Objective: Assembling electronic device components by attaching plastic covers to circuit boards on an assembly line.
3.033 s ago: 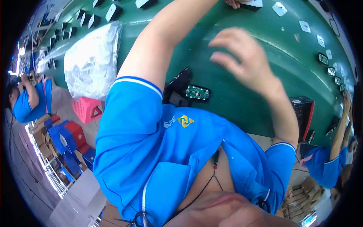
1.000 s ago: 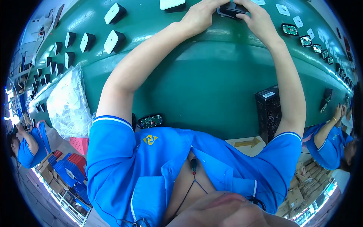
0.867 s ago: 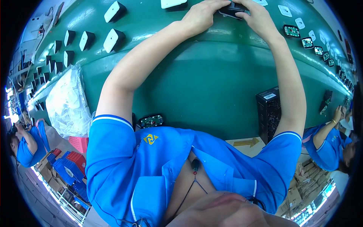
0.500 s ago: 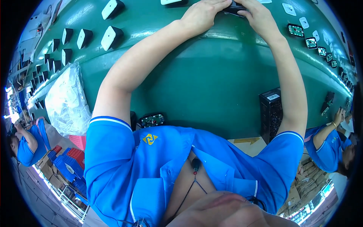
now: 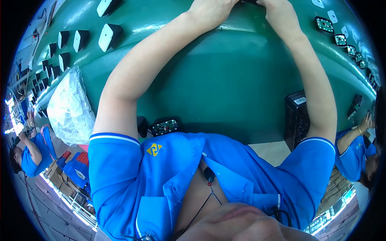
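Note:
At the top edge of the head view my left hand (image 5: 214, 11) and my right hand (image 5: 280, 15) come close together. Between their fingertips is a small black case (image 5: 251, 1), mostly cut off by the picture's edge. Fingers of both hands close on its two sides, though their tips only partly show. Left of my left hand stand black housings with white faces, the closest one (image 5: 109, 37) on the green table (image 5: 217, 80). To the right of my right hand lies an open black housing with a green circuit board (image 5: 324, 25).
A clear plastic bag of white parts (image 5: 71, 108) lies at the left. Near my body are another circuit board (image 5: 165, 127) and a tall black box (image 5: 296, 120). White plates (image 5: 332, 16) and several more boards line the right. Co-workers in blue sit at both sides.
My hands and the black case have shifted up toward the picture's top edge, so less of them shows. The view has moved slightly, and the things at the sides sit farther outward.

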`<act>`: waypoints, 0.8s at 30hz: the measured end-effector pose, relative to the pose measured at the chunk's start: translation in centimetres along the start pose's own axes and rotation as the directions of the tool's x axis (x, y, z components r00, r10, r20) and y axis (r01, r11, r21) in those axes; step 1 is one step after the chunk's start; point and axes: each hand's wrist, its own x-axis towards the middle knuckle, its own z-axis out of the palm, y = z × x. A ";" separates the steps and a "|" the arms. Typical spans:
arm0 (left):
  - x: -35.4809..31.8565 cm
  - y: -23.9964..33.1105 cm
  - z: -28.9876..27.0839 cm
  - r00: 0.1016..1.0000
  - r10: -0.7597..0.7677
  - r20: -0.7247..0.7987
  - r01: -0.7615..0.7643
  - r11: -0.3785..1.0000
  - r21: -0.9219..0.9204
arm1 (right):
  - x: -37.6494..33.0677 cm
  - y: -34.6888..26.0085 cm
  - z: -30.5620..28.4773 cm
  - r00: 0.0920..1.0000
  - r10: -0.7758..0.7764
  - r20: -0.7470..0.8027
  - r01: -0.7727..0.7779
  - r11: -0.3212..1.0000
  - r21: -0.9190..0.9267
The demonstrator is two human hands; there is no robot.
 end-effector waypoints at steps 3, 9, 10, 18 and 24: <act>0.1 1.4 -0.8 0.944 -0.211 0.252 0.225 0.974 -0.029 | 1.1 1.0 -0.9 0.938 0.234 0.256 -0.269 0.957 0.112; 3.4 1.0 0.6 0.991 -0.132 0.031 0.126 0.980 0.154 | 4.2 0.8 -4.0 0.893 0.292 0.342 -0.391 0.879 0.272; 4.4 0.5 1.3 0.996 -0.081 -0.042 0.086 0.987 0.136 | 4.2 0.9 -4.3 0.895 0.302 0.329 -0.398 0.874 0.281; 0.0 0.3 0.3 0.917 0.021 -0.398 -0.143 0.950 -0.279 | -0.9 -2.9 -8.7 0.927 0.361 -0.096 -0.287 0.852 0.438; 1.2 -11.6 1.6 0.949 -0.035 0.313 0.248 0.694 -0.676 | -4.9 -15.0 -11.2 0.957 -0.126 -0.263 0.275 0.687 0.673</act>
